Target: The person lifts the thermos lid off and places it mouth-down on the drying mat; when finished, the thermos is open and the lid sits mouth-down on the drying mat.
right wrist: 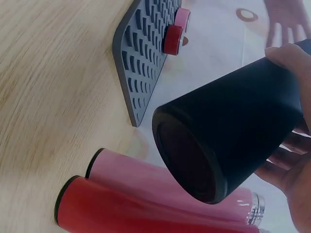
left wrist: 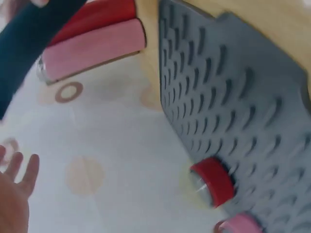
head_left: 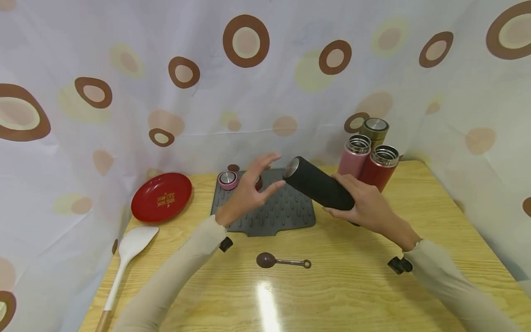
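Note:
My right hand [head_left: 367, 203] grips a black thermos flask [head_left: 321, 184] near its base, holding it tilted above the table. The metal-topped end of the flask leans toward my left hand [head_left: 250, 189]. That hand is apart from the flask, its thumb and fingers spread in a wide curve with nothing between them. In the right wrist view the flask's dark round base [right wrist: 187, 158] faces the camera. Behind my left hand, a grey ridged mat [head_left: 269, 216] carries a pink lid [head_left: 227, 180] and a red lid [left wrist: 214, 182], the red one partly hidden in the head view.
Right of the flask stand a lidless pink flask [head_left: 351, 159], a lidless red flask [head_left: 378, 168] and a gold flask [head_left: 375, 129] with its lid on. A brown spoon [head_left: 267, 260] lies in front. On the left are a red plate [head_left: 151, 203] and a white spatula [head_left: 132, 244].

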Motion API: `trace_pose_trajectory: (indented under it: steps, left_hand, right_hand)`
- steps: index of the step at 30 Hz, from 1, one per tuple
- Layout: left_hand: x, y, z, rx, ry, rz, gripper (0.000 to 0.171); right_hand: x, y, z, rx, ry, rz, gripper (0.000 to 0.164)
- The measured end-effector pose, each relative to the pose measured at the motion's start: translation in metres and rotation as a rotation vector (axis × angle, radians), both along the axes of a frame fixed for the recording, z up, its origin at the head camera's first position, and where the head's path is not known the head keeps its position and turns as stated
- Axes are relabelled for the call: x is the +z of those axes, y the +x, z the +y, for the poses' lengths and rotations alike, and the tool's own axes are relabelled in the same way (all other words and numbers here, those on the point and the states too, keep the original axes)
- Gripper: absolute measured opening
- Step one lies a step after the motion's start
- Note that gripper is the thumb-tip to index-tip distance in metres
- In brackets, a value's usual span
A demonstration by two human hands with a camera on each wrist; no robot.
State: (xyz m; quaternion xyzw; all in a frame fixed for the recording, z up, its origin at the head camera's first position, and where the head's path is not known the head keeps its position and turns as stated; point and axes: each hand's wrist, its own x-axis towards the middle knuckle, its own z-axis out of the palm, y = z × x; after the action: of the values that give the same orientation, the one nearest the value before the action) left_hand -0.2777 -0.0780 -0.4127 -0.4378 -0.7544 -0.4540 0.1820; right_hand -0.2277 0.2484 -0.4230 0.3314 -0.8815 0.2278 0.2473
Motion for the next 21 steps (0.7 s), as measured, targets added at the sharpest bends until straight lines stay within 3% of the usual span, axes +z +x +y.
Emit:
trace_pose_trajectory:
  steps: [4, 8, 15, 21]
  left_hand:
    - [0.004, 0.009, 0.006, -0.02, -0.123, 0.153, 0.077]
    - [0.006, 0.015, 0.007, -0.053, -0.207, 0.219, 0.074]
    - [0.015, 0.019, -0.001, -0.067, -0.272, 0.27, 0.067]
    - [0.014, 0.024, 0.002, -0.04, -0.292, 0.222, 0.066]
  right_hand:
    - [-0.001, 0.0, -0.004, 0.014, 0.048, 0.032, 0.078]
    - [-0.001, 0.0, -0.008, 0.032, 0.104, 0.076, 0.08]
    - [0.002, 0.001, -0.017, 0.038, 0.135, 0.076, 0.084]
    - [-0.006, 0.002, -0.013, 0.054, 0.139, 0.09, 0.076]
